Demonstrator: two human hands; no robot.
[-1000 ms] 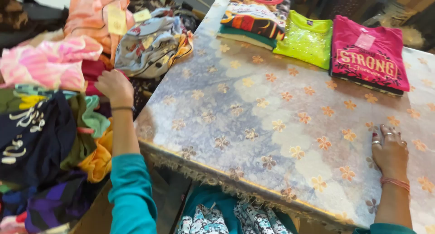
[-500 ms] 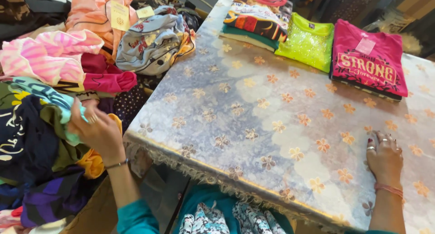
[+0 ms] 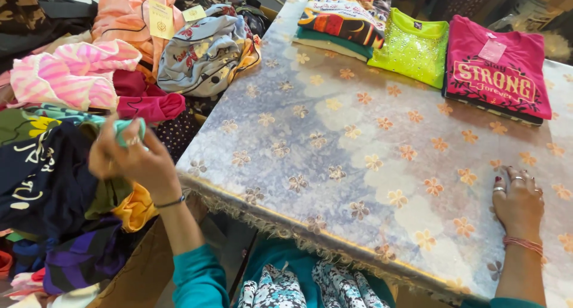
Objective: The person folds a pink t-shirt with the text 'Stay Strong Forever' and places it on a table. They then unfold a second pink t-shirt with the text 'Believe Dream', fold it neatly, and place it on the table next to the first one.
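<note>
Yellow tags (image 3: 160,19), pink tag (image 3: 492,50)

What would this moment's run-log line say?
left hand: gripping mint-green garment in clothes pile | right hand: flat on table | folded shirts: far edge

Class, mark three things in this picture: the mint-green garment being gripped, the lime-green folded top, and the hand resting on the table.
mint-green garment (image 3: 128,129), head view, on the bunched fabric above the fingers
lime-green top (image 3: 412,48), head view, on its sparkly front
right hand (image 3: 518,199), head view, on its back
</note>
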